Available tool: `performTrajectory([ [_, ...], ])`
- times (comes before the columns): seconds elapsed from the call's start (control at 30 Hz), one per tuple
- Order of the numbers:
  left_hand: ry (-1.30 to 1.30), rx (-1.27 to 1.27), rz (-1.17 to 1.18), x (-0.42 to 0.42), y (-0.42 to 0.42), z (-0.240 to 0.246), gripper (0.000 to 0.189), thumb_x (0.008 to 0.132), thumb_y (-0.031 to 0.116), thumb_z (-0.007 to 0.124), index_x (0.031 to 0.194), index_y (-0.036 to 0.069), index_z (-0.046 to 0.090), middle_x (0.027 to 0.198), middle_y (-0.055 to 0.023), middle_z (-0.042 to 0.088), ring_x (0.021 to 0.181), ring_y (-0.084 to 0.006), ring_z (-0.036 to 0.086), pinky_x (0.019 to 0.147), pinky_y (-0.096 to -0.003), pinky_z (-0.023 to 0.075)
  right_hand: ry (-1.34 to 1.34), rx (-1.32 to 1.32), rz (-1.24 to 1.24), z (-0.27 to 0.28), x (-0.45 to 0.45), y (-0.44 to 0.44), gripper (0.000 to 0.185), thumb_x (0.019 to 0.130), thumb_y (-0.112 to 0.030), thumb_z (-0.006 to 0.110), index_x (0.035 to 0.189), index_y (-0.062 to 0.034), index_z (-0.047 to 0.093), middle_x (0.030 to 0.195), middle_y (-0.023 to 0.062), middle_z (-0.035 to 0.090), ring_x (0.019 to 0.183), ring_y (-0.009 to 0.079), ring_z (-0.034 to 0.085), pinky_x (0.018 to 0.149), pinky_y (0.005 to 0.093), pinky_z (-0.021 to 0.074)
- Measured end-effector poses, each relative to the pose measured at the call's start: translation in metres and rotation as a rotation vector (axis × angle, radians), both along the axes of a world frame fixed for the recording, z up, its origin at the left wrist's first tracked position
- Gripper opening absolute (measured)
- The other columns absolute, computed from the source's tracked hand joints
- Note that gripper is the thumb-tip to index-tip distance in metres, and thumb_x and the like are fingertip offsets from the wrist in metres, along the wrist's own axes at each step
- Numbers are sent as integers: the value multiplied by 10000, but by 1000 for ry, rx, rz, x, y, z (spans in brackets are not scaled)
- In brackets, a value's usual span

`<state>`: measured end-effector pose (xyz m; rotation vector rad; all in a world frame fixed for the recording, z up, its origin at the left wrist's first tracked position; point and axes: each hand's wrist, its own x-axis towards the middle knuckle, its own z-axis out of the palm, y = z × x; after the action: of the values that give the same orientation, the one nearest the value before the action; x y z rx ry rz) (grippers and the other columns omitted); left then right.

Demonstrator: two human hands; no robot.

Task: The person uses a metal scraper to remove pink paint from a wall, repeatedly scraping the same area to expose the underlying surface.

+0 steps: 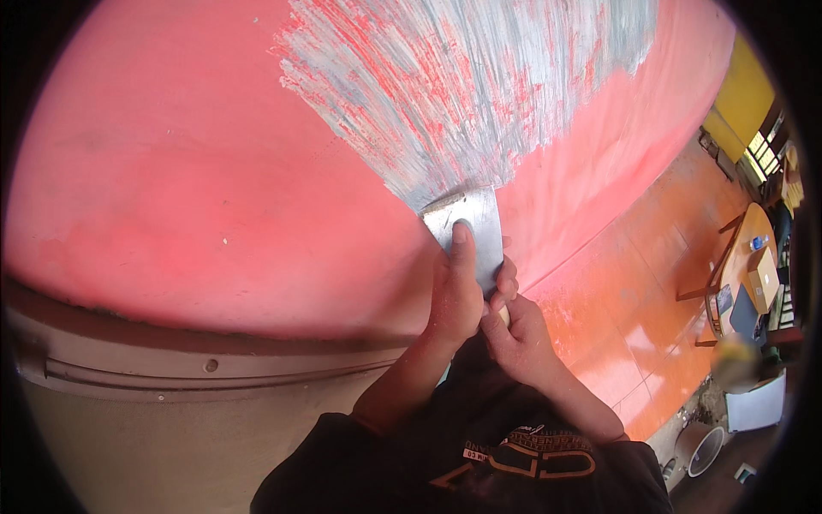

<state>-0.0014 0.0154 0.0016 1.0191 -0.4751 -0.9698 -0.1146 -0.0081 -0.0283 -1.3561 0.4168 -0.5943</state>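
Note:
A broad metal putty knife (pixel 483 215) meets the lower end of a streaky grey-white filler patch (pixel 462 103) on a pink painted wall (pixel 257 193). Its blade edge carries a little filler. My left hand (pixel 457 292) grips the blade, thumb flat on the near face and fingertips showing at the right side. Lower down, my right hand (pixel 521 331) closes around the pale handle (pixel 505 315), of which only a sliver is visible. Pink shows through between the filler streaks, which fan out upward. Pale dust speckles both hands.
Below the wall at left runs a brownish frame (pixel 212 385) with a screw or bolt head. Orange tiled floor (pixel 629 302) spreads to the right. A wooden table (pixel 738 250) there holds a cardboard box (pixel 763 281). A bucket (pixel 700 450) stands at lower right.

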Motion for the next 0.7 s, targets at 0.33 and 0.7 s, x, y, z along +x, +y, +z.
performTrajectory([
  [0.33, -49, 96, -82, 3, 3, 0, 688, 987, 663, 295, 1057, 12, 504, 584, -54, 467, 459, -143, 414, 520, -300, 400, 17, -13, -24, -2, 0, 3, 213, 1027, -212, 511, 928, -24, 528, 623, -29, 512, 514, 54, 475, 472, 215, 375],
  [0.7, -17, 47, -55, -3, 4, -5, 614, 1042, 538, 282, 1060, -37, 494, 610, -73, 512, 444, -114, 414, 460, -268, 377, 118, 81, -20, -11, -8, 8, 201, 998, -149, 545, 1012, 47, 589, 820, 63, 628, 785, 123, 588, 722, 299, 496],
])
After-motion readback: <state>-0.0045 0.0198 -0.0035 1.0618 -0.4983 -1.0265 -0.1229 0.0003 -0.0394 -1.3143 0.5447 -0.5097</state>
